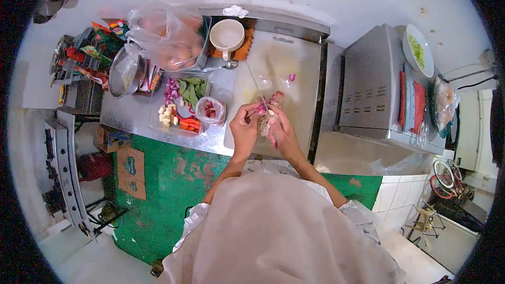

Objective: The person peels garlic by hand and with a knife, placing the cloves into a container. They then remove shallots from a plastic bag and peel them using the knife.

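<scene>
Above the white cutting board point(300, 68), my left hand point(245, 126) has its fingers closed round a small reddish shallot point(261, 109). My right hand point(282, 132) is closed on a knife, whose thin blade point(256, 81) points up and left across the shallot. The two hands are close together. Reddish peelings point(276, 97) lie on the board just beyond the fingers, and a small purple piece point(292, 77) lies farther up. Part of the knife handle is hidden by my right hand.
Left of the board are a clear tray point(153, 121) of shallots, garlic, leaves and chillies, a small bag-lined container point(211, 110), a cream cup point(226, 34), a spoon point(230, 65), a metal bowl point(126, 72) and a plastic bag point(168, 37). A metal appliance point(368, 79) stands right.
</scene>
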Available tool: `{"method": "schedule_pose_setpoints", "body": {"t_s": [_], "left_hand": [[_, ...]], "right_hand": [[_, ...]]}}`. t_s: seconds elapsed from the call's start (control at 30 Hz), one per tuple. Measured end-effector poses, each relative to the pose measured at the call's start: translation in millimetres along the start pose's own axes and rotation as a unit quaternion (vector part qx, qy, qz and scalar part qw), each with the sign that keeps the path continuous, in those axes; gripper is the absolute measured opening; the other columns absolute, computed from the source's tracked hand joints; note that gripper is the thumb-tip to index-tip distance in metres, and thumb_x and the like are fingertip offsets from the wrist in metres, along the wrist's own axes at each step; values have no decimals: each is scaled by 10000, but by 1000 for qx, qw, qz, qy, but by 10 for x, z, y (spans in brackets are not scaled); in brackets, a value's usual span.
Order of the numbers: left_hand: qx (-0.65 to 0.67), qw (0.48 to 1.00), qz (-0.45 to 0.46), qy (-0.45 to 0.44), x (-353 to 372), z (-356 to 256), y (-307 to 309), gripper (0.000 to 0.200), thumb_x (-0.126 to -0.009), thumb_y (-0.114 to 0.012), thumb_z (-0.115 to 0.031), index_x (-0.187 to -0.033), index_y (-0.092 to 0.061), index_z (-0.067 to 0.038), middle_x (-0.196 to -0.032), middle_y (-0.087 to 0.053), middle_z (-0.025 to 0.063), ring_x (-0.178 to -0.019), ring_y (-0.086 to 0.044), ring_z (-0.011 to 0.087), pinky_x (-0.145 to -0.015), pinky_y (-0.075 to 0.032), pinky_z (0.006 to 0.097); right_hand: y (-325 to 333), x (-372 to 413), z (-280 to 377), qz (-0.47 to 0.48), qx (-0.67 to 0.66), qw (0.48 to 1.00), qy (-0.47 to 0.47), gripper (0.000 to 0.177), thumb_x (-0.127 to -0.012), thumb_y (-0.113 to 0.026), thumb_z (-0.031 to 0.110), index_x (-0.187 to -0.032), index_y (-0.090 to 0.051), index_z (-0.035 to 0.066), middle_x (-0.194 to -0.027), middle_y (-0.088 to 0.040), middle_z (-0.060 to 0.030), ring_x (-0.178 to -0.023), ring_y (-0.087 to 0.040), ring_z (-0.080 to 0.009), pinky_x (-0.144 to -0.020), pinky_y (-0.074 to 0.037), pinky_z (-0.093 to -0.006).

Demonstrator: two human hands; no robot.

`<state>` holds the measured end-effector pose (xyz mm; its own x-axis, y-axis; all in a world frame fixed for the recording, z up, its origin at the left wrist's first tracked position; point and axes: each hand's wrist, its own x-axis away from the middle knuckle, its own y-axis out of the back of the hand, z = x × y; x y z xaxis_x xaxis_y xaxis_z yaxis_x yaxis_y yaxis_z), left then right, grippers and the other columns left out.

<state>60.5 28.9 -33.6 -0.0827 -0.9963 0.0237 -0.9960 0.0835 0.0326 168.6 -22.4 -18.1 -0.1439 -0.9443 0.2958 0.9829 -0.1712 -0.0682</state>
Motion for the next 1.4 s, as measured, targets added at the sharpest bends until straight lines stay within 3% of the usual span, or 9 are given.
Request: {"method": "schedule_pose_setpoints", "body": {"t_s": [0.07, 0.27, 0.37, 0.47, 0.53, 0.63, 0.77, 0.97, 1.4], "left_hand": [[12, 1000, -4, -8, 1, 15, -6, 193, -809, -569, 67, -999, -588, 38, -945, -643, 101, -864, -603, 127, -769, -483, 235], [25, 1000, -2, -15, 17, 99, -21, 190, -804, -588, 54, -992, -597, 31, -923, -649, 95, -826, -606, 119, -747, -487, 236], [1, 1000, 0, -14, 10, 68, -15, 183, -815, -592, 31, -997, -593, 27, -899, -651, 79, -811, -600, 108, -746, -481, 225], [76, 996, 27, 31, -26, 111, -12, 200, -835, -586, 2, -1034, -575, 12, -950, -637, 75, -823, -593, 100, -749, -486, 214], [392, 899, 57, 189, -52, 230, -14, 213, -858, -568, -32, -1070, -551, -9, -1038, -605, 63, -877, -580, 94, -763, -496, 216], [480, 846, 63, 225, -61, 276, -13, 218, -866, -560, -50, -1081, -540, -20, -1084, -574, 51, -923, -567, 92, -799, -499, 227], [463, 857, 67, 219, -62, 167, -26, 209, -865, -569, -65, -1069, -547, -29, -1086, -574, 38, -931, -559, 88, -823, -472, 224], [230, 960, 67, 143, -92, 157, 1, 193, -828, -613, -46, -1015, -575, -21, -980, -615, 59, -861, -570, 97, -781, -454, 234], [472, 849, 86, 219, -130, 176, 95, 288, -880, -526, -63, -1151, -509, 33, -1084, -593, 152, -950, -594, 164, -846, -496, 220]], "right_hand": [[-4, -7, 11, -3, -9, 1000, -4, 379, -913, -426, 211, -1282, -418, 122, -659, -453, 9, -503, -391, -66, -442, -329, -222], [-19, -23, 58, -25, -126, 987, -94, 413, -915, -423, 390, -1224, -418, 115, -489, -381, 9, -383, -360, -88, -351, -288, -229], [44, -24, 41, -20, -250, 956, -153, 419, -910, -386, 478, -976, -506, 83, -480, -364, 5, -372, -358, -101, -345, -292, -233], [118, -26, 21, 49, -358, 910, -205, 508, -897, -349, 549, -724, -469, 87, -468, -349, 9, -365, -356, -107, -342, -295, -233], [120, -4, 68, 73, -373, 905, -190, 556, -889, -333, 581, -622, -418, 101, -458, -343, 6, -364, -360, -113, -341, -299, -238], [142, 14, 26, 143, -403, 888, -169, 556, -889, -334, 579, -617, -424, 102, -451, -337, 10, -368, -372, -116, -344, -302, -239], [99, 24, 61, 81, -357, 914, -177, 497, -893, -354, 559, -727, -452, 101, -458, -348, 13, -371, -381, -114, -342, -300, -242], [67, 50, 163, 59, -229, 963, -132, 360, -908, -385, 490, -1002, -382, 142, -476, -369, 8, -373, -382, -112, -341, -301, -249], [279, -164, 45, -15, -186, 974, -127, 383, -892, -422, 478, -942, -507, 108, -467, -394, 17, -349, -389, -111, -318, -312, -249]]}}
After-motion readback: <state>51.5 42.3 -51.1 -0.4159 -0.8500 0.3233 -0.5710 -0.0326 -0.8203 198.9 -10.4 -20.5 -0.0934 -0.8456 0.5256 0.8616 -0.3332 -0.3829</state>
